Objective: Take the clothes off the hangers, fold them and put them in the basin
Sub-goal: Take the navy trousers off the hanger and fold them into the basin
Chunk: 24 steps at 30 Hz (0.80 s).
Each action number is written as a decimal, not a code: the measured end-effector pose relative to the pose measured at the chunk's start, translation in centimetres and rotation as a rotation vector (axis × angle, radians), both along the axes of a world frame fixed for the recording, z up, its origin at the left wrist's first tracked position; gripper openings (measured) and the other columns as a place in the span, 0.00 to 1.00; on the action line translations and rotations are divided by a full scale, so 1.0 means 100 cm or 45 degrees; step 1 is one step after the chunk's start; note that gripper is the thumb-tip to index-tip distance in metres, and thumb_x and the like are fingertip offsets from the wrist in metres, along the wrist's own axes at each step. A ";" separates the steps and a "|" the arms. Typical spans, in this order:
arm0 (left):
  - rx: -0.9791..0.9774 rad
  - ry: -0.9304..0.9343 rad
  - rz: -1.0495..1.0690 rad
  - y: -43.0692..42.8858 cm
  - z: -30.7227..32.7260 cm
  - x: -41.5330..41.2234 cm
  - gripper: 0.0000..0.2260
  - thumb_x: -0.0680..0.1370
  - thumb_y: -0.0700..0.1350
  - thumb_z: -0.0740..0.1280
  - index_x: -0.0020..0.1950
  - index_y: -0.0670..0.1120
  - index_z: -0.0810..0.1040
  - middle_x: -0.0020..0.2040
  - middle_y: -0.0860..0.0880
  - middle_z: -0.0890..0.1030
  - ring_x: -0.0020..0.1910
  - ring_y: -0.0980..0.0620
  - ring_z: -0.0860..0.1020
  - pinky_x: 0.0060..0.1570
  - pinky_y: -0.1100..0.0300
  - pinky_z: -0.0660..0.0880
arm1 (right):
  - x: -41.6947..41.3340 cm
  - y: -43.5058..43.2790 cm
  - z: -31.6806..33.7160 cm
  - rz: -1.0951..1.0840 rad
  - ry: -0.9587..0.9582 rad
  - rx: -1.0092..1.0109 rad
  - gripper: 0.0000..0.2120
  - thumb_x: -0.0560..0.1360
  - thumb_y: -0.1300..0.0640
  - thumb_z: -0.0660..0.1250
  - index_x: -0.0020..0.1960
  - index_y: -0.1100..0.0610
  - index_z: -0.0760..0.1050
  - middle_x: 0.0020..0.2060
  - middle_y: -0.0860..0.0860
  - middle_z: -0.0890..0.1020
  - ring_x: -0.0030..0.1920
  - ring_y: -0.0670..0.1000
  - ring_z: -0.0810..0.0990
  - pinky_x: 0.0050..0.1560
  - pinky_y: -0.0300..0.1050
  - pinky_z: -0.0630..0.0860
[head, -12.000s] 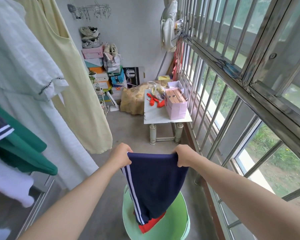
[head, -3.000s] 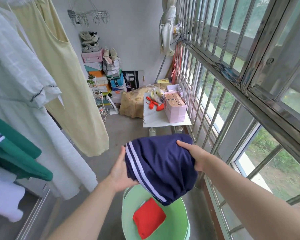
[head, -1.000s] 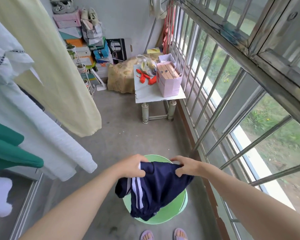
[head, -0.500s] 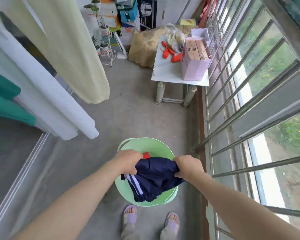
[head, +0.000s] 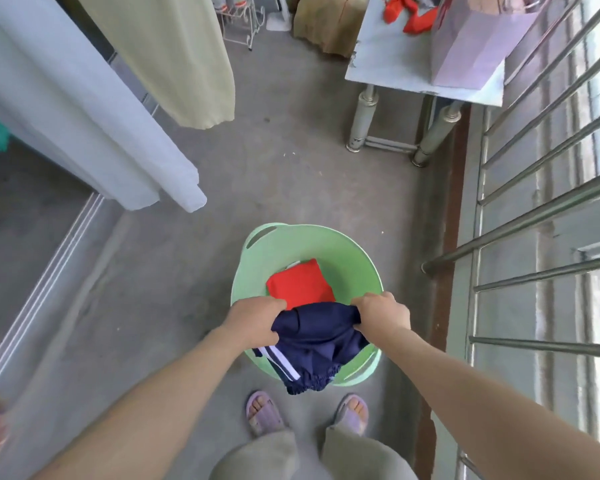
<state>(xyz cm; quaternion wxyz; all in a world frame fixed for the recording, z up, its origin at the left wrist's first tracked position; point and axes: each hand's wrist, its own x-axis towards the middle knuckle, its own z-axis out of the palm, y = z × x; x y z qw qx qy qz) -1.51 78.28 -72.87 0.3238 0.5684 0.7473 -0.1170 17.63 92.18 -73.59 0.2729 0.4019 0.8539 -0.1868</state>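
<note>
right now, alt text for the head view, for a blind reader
A left hand and a right hand grip a bunched navy garment over the near side of a green basin on a floor, with a folded red garment inside. A white garment and a pale yellow garment hang at left; window bars line the right.

A: Where's the light from?
B: Soft daylight through the bars (head: 520, 221) right of the basin (head: 278, 244); glare whites out beyond them.
A: Sharp?
B: At the basin, yes. Far from it, lines bow and blur.
</note>
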 end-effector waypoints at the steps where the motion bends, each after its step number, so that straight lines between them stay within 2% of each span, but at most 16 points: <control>1: 0.008 -0.011 0.012 0.001 -0.012 -0.004 0.10 0.67 0.42 0.64 0.42 0.49 0.64 0.40 0.52 0.71 0.42 0.45 0.74 0.35 0.57 0.66 | -0.004 0.001 -0.012 -0.016 -0.016 -0.015 0.12 0.75 0.56 0.61 0.57 0.46 0.73 0.54 0.49 0.78 0.60 0.55 0.71 0.43 0.45 0.67; 4: -0.005 0.021 0.015 0.008 -0.073 -0.019 0.09 0.67 0.43 0.64 0.43 0.48 0.65 0.40 0.52 0.71 0.42 0.44 0.74 0.35 0.56 0.67 | -0.021 0.007 -0.075 -0.029 -0.053 -0.054 0.12 0.75 0.59 0.60 0.56 0.48 0.73 0.53 0.51 0.79 0.55 0.57 0.77 0.43 0.45 0.68; 7: 0.064 0.217 -0.104 0.025 -0.126 -0.030 0.09 0.68 0.42 0.64 0.46 0.48 0.67 0.45 0.49 0.77 0.45 0.42 0.78 0.37 0.55 0.65 | -0.040 0.021 -0.133 -0.095 -0.036 -0.086 0.13 0.74 0.62 0.59 0.55 0.50 0.73 0.51 0.53 0.80 0.48 0.57 0.79 0.41 0.44 0.69; 9: 0.184 0.362 -0.122 0.040 -0.157 -0.041 0.10 0.69 0.42 0.66 0.49 0.47 0.70 0.47 0.49 0.78 0.46 0.43 0.78 0.38 0.55 0.64 | -0.053 0.034 -0.168 -0.168 0.096 -0.049 0.13 0.73 0.63 0.59 0.55 0.51 0.74 0.50 0.54 0.80 0.47 0.58 0.79 0.40 0.44 0.69; 11: 0.358 0.490 -0.127 0.054 -0.181 -0.056 0.13 0.65 0.42 0.71 0.46 0.47 0.72 0.43 0.49 0.77 0.42 0.44 0.78 0.35 0.55 0.66 | -0.060 0.051 -0.201 -0.184 0.399 0.063 0.14 0.69 0.66 0.62 0.53 0.54 0.74 0.52 0.53 0.80 0.51 0.59 0.79 0.40 0.45 0.71; 13: 0.531 0.595 -0.192 0.058 -0.212 -0.065 0.14 0.60 0.41 0.72 0.41 0.47 0.72 0.38 0.48 0.75 0.36 0.45 0.75 0.31 0.55 0.66 | -0.063 0.061 -0.239 -0.125 0.729 0.171 0.21 0.67 0.69 0.64 0.56 0.54 0.76 0.61 0.50 0.78 0.60 0.58 0.75 0.50 0.48 0.74; 14: 0.640 0.658 -0.246 0.055 -0.228 -0.065 0.11 0.62 0.41 0.69 0.41 0.47 0.71 0.36 0.48 0.73 0.34 0.45 0.74 0.31 0.55 0.66 | -0.062 0.063 -0.255 -0.109 0.820 0.197 0.23 0.67 0.71 0.64 0.58 0.53 0.76 0.66 0.50 0.75 0.64 0.57 0.71 0.54 0.49 0.74; 16: 0.711 0.673 -0.365 0.048 -0.268 -0.058 0.05 0.67 0.39 0.60 0.41 0.47 0.70 0.36 0.48 0.72 0.33 0.46 0.73 0.30 0.55 0.65 | -0.062 0.064 -0.297 -0.112 0.820 0.218 0.21 0.69 0.70 0.63 0.57 0.54 0.77 0.69 0.51 0.70 0.67 0.57 0.66 0.56 0.51 0.74; 18: 0.565 0.612 -0.516 0.041 -0.318 -0.043 0.06 0.69 0.39 0.59 0.39 0.47 0.74 0.36 0.48 0.73 0.33 0.48 0.73 0.29 0.56 0.66 | -0.061 0.056 -0.347 -0.291 0.790 0.054 0.15 0.72 0.64 0.63 0.57 0.54 0.76 0.69 0.50 0.68 0.69 0.56 0.65 0.61 0.51 0.72; 19: 0.454 0.565 -0.566 0.038 -0.345 -0.036 0.05 0.70 0.39 0.61 0.41 0.47 0.76 0.38 0.48 0.75 0.35 0.47 0.74 0.31 0.56 0.68 | -0.062 0.051 -0.369 -0.448 0.810 -0.083 0.15 0.74 0.60 0.62 0.60 0.54 0.75 0.70 0.49 0.67 0.70 0.55 0.64 0.65 0.47 0.69; 20: 0.322 0.508 -0.533 0.036 -0.372 -0.032 0.06 0.72 0.39 0.62 0.46 0.46 0.77 0.43 0.46 0.76 0.41 0.46 0.75 0.35 0.55 0.69 | -0.063 0.044 -0.394 -0.656 0.818 -0.208 0.17 0.75 0.59 0.61 0.63 0.54 0.73 0.71 0.48 0.65 0.71 0.54 0.63 0.65 0.38 0.65; 21: 0.189 0.466 -0.444 0.034 -0.395 -0.030 0.09 0.75 0.39 0.62 0.54 0.44 0.75 0.51 0.44 0.75 0.50 0.44 0.75 0.42 0.52 0.70 | -0.065 0.038 -0.413 -0.883 0.828 -0.321 0.19 0.76 0.60 0.60 0.66 0.56 0.71 0.71 0.50 0.64 0.70 0.54 0.63 0.60 0.28 0.61; 22: 0.037 0.431 -0.333 0.031 -0.415 -0.028 0.13 0.77 0.38 0.60 0.61 0.42 0.71 0.58 0.42 0.72 0.57 0.42 0.71 0.48 0.50 0.70 | -0.069 0.031 -0.433 -1.056 0.803 -0.417 0.20 0.76 0.64 0.59 0.67 0.58 0.69 0.70 0.53 0.65 0.68 0.56 0.64 0.51 0.23 0.61; 23: -0.107 0.390 -0.234 0.029 -0.430 -0.024 0.16 0.78 0.38 0.60 0.66 0.42 0.67 0.63 0.42 0.68 0.62 0.41 0.68 0.52 0.49 0.70 | -0.071 0.024 -0.450 -1.254 0.780 -0.517 0.21 0.75 0.68 0.57 0.67 0.57 0.69 0.66 0.54 0.68 0.64 0.59 0.68 0.49 0.25 0.66; 24: -0.180 0.353 -0.166 0.027 -0.440 -0.021 0.20 0.76 0.38 0.63 0.67 0.42 0.65 0.66 0.42 0.65 0.65 0.41 0.65 0.53 0.48 0.71 | -0.073 0.018 -0.461 -1.416 0.760 -0.594 0.22 0.74 0.70 0.54 0.65 0.55 0.69 0.63 0.55 0.71 0.58 0.60 0.72 0.53 0.36 0.72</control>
